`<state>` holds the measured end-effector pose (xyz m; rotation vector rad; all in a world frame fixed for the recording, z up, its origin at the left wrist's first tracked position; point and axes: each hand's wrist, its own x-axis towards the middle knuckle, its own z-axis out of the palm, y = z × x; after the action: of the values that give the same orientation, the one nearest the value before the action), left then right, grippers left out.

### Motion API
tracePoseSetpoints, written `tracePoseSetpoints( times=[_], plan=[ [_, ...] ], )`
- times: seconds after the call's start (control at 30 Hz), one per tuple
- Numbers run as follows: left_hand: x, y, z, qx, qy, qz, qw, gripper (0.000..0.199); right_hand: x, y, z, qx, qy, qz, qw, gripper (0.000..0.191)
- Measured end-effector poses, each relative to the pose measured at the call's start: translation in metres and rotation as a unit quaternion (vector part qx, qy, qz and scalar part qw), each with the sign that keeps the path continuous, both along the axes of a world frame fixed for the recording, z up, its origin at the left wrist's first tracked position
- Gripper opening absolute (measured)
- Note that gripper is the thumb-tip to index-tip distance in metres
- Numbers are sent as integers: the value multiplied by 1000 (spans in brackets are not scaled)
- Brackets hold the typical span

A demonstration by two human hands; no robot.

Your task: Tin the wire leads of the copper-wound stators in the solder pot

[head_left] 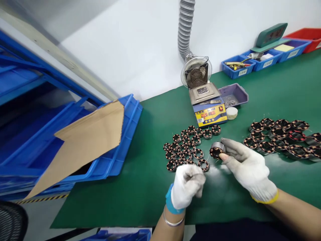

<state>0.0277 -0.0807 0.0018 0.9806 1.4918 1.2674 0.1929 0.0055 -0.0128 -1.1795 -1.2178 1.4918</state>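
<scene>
My right hand (247, 164), in a white glove with a yellow cuff, grips a ring-shaped copper-wound part (217, 150) between thumb and fingers, tilted above the green table. My left hand (188, 185), gloved in white with a blue band at the wrist, is curled closed just left of it; whatever its fingers hold, if anything, is hidden. Beyond my left hand stands a group of smaller copper-wound rings (187, 156). Another group of larger rings (278, 134) sits to the right, one of them red.
A blue and yellow heating device (210, 114) with a fan and grey duct (185, 30) stands at the back, near a purple tray (244, 95) and round white container (231, 113). Blue bins (238, 72) line the wall. Cardboard (92, 134) lies on blue crates (127, 134) at left.
</scene>
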Motion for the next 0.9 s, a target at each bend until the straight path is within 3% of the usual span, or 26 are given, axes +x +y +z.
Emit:
tracePoseSetpoints(
  times=[0.1,0.2,0.3,0.37,0.47,0.53,0.63,0.77,0.9],
  plan=[
    [19,15,0,7,34,40,999,35,3,-2,-4,32,-50,0,998,58],
    [31,19,-3,-35,2,0,999,34,7,-4,-13,95,-108,25,989,55],
    [19,8,-3,-75,-79,-55,993,40,12,-3,-16,149,-144,44,977,52],
    [4,0,-1,-22,-133,-68,989,51,15,-1,-13,164,-154,28,974,53],
    [-5,-1,1,67,-119,20,990,57,18,3,-6,167,-165,20,972,52],
    [1,5,1,53,-56,66,995,53,17,3,-3,167,-174,36,970,52],
    [14,12,2,13,-5,46,999,50,14,2,-1,164,-178,61,968,51],
    [12,7,5,-7,-45,20,999,45,15,5,4,165,-203,61,963,51],
    [3,-1,9,29,-86,75,993,46,16,29,24,177,-219,42,959,53]
  ],
)
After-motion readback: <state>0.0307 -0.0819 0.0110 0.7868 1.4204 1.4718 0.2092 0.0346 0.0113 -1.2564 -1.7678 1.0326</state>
